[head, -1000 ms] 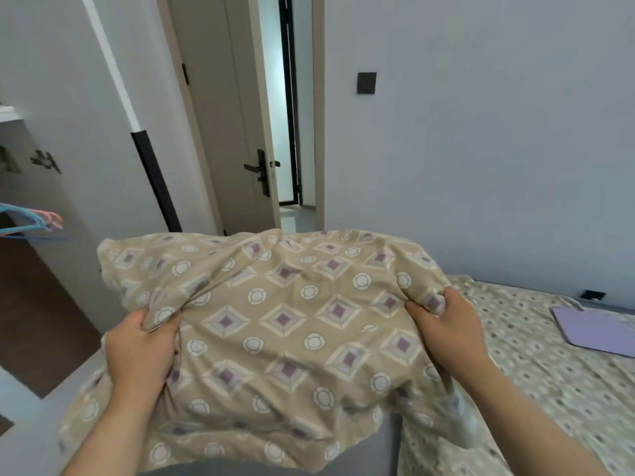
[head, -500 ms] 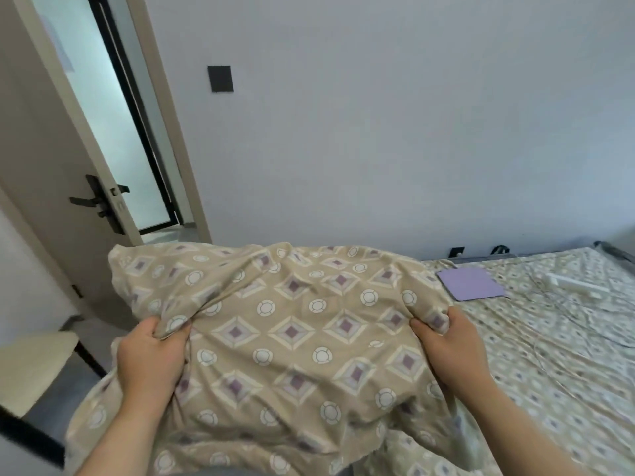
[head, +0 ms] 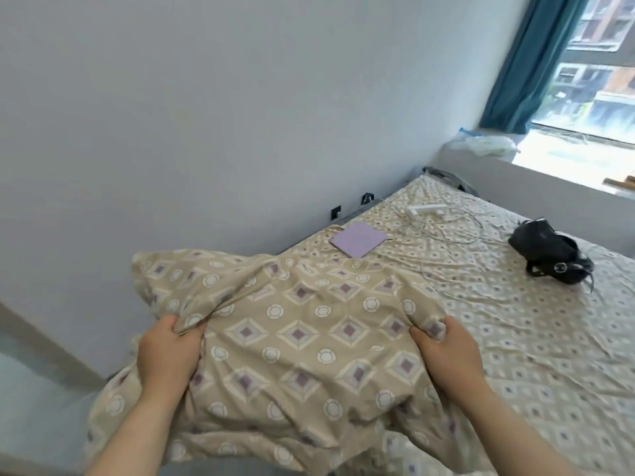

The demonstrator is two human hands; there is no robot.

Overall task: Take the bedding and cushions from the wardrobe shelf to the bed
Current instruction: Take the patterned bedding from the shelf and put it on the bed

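Currently, carried load: a patterned bedding bundle point(head: 295, 341), held up in front of the person at the near edge of the bed point(head: 536, 338).
Left hand point(head: 167, 355): fingers clenched on a bunched fold at the bundle's left side.
Right hand point(head: 446, 352): fingers clenched on a fold at its right side.
Long axis: left to right between the two hands, roughly along the bed's near edge.
Key relation: the bed lies ahead and to the right, so the right hand is nearer the open sheet; the bundle's left end hangs over the floor beside the wall.
Already on the bed: a purple pad point(head: 359, 239), white cables point(head: 443, 221), a black bag point(head: 546, 252), all well beyond the bundle.
Likely next: swing forward-right and lower.
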